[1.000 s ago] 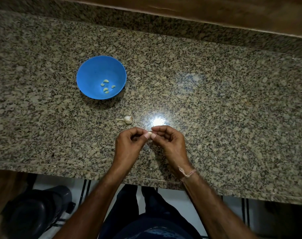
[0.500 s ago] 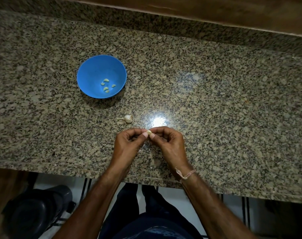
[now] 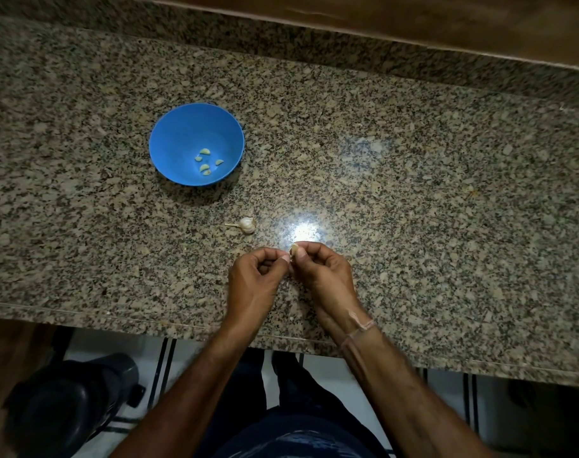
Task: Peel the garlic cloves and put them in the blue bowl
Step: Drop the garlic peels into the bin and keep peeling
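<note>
- While our fingers (image 3: 300, 253) curl in, both hands meet: our right hand (image 3: 324, 276) pinches a garlic clove (image 3: 294, 248), and our left hand (image 3: 253, 280) nips at it with thumb and forefinger.
- Just beyond our fingers, leftward, a small garlic bulb (image 3: 246, 225) lies on the worktop (image 3: 413, 193).
- Farther beyond, left again, the blue bowl (image 3: 182, 137) holds peeled cloves (image 3: 205, 160).

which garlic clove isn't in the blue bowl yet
The garlic clove pinched between the left hand and right hand; the peeled cloves already lie inside the blue bowl.
</note>
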The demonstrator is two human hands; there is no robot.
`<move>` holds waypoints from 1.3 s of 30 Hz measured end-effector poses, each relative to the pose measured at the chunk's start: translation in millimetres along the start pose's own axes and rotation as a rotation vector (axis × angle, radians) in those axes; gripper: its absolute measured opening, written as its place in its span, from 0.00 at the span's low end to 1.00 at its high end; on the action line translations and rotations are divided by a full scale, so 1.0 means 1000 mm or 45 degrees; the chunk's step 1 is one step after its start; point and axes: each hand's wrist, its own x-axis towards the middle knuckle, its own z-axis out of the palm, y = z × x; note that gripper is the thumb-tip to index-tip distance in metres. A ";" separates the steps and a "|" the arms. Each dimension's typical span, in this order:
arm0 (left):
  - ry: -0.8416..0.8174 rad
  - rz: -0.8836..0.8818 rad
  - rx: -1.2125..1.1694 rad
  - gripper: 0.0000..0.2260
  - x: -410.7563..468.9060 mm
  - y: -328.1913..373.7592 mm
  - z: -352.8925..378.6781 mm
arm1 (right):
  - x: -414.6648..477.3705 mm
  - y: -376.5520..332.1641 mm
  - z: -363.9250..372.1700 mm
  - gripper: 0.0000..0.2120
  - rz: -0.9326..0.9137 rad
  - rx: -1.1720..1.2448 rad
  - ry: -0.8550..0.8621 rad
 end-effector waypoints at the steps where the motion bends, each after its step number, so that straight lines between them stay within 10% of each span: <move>1: 0.006 0.010 0.045 0.05 -0.001 -0.002 0.000 | 0.001 -0.002 0.001 0.08 0.038 0.072 -0.014; 39: 0.044 0.293 0.427 0.03 -0.003 0.014 -0.032 | -0.014 -0.002 0.001 0.08 -0.263 -0.404 -0.223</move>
